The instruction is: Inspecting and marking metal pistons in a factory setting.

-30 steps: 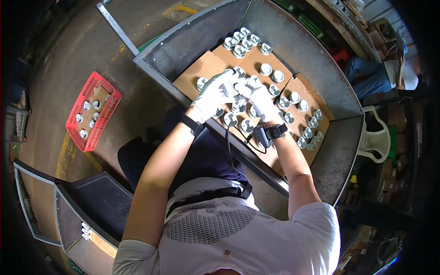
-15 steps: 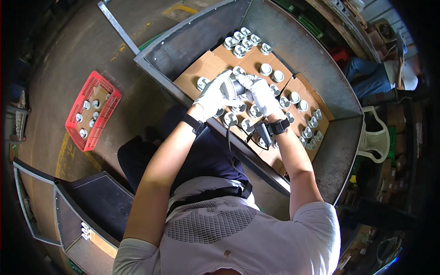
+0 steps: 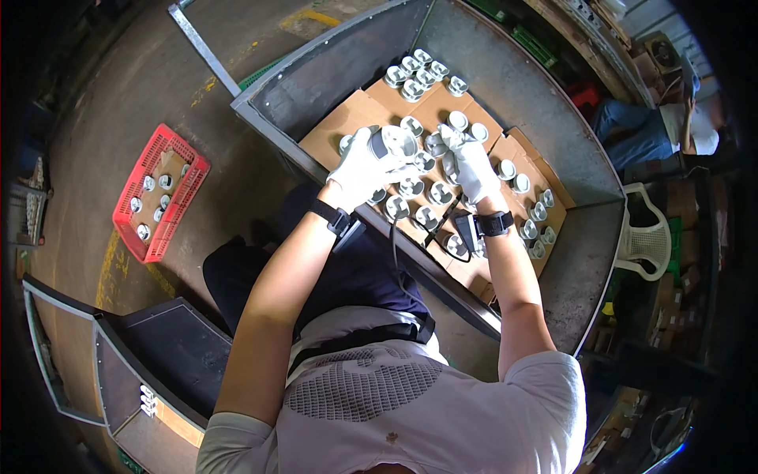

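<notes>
Grey metal bin [image 3: 505, 87], toward 1-2 o'clock; upright walls presumably keep our parts from rolling off. Cardboard [image 3: 343, 118] lines its bottom, likely to spare the machined edges. Red crate [image 3: 180, 207] on the floor [image 3: 95, 158] between 9 and 10, with a few more of the same kind inside.

Our left hand [image 3: 355, 170], gloved, near 11: fingers wrapped around the held piston [image 3: 399, 142], up over the cardboard near 12. Side grip probably leaves its pale end clear for us to see. Our right hand [image 3: 472, 167], gloved, between 1 and 2: fingers bunched close at the loose pistons [image 3: 440, 193]; can't tell if they grip one. Most of those stand with gaps, likely room for fingers; tighter cluster at 12.

Vs half a second ago: right hand is off the held piston, shifted toward 3. Piston has turned: dark side showed then, pale end now. Bin and crate unchanged.
</notes>
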Demonstrator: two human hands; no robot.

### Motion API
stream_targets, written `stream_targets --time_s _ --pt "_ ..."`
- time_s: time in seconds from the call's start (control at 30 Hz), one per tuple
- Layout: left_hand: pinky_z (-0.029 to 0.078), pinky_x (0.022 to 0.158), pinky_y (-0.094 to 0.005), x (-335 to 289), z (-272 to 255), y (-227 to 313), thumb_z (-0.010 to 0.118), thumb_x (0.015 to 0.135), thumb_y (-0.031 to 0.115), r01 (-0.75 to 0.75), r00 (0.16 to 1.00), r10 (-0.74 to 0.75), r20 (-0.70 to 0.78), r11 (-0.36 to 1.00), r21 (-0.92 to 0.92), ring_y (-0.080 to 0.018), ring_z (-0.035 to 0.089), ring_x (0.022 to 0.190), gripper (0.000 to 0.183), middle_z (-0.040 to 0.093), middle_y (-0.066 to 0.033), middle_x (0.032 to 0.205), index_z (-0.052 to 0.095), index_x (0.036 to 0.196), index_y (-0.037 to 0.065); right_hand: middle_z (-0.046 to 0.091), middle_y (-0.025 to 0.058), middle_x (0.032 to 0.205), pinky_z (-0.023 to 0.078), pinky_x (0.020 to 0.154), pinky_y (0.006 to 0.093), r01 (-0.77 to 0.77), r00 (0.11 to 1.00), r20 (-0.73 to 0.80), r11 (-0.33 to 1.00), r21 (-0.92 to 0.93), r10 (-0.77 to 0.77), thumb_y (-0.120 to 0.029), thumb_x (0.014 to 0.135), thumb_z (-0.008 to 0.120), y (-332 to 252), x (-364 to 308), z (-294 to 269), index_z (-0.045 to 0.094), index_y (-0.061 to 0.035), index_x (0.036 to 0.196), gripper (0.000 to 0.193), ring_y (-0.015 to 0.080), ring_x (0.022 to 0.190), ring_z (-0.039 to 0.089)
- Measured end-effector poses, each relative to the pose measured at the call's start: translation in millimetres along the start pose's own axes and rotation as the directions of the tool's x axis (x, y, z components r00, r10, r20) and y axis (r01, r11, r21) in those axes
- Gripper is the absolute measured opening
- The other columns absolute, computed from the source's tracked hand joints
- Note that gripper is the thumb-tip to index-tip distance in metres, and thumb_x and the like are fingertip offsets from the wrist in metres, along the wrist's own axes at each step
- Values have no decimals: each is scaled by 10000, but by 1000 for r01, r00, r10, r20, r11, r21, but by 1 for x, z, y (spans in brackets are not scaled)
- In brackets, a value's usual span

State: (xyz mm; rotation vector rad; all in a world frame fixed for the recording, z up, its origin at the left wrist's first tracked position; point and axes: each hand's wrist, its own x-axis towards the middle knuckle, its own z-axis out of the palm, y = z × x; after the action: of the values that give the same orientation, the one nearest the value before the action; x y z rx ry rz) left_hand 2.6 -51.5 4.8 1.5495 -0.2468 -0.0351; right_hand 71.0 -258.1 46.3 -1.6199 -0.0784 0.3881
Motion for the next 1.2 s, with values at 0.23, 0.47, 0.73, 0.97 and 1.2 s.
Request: stream_targets --time_s 0.23,0.47,0.73,0.97,1.2 --pt "564 879 -326 10 -8 -23 806 784 84 -192 981 175 83 826 530 -173 620 1097 595 598 -121 1224 399 1210 1 679 -1 832 440 642 217 43 997 75 993 -113 -35 -253 989 578 5 2 -5 703 -39 1046 255 65 719 571" --pt "560 894 -333 -4 6 -20 864 684 -3 -103 956 53 -290 981 -161 -183 622 1081 732 586 -162 1207 385 1237 -13 637 -39 781 369 550 201 97 991 105 974 -205 -77 -307 990 585 -5 -8 9 703 -33 1065 307 39 623 477" --pt "496 975 -308 -5 -2 -16 754 835 63 56 986 -44 -160 996 69 -167 574 1161 546 537 -145 1315 478 1301 -12 641 -23 805 388 530 200 203 914 400 934 -294 -72 -202 948 644 30 21 19 672 0 1148 285 31 603 485" --pt "454 965 -309 6 -57 32 604 968 302 104 826 -62 -560 994 43 -193 594 1100 584 622 -104 1251 432 1461 40 704 48 1054 481 799 262 -38 951 261 899 -436 167 -128 925 603 63 105 11 683 28 1160 293 119 896 609" --pt "536 709 -398 22 -67 -11 609 829 185 154 801 509 -314 332 931 -264 644 721 317 657 -86 757 693 1125 112 736 148 876 539 709 367 -200 978 -111 626 -753 178 -337 845 664 178 246 -24 749 -59 953 310 255 822 716"
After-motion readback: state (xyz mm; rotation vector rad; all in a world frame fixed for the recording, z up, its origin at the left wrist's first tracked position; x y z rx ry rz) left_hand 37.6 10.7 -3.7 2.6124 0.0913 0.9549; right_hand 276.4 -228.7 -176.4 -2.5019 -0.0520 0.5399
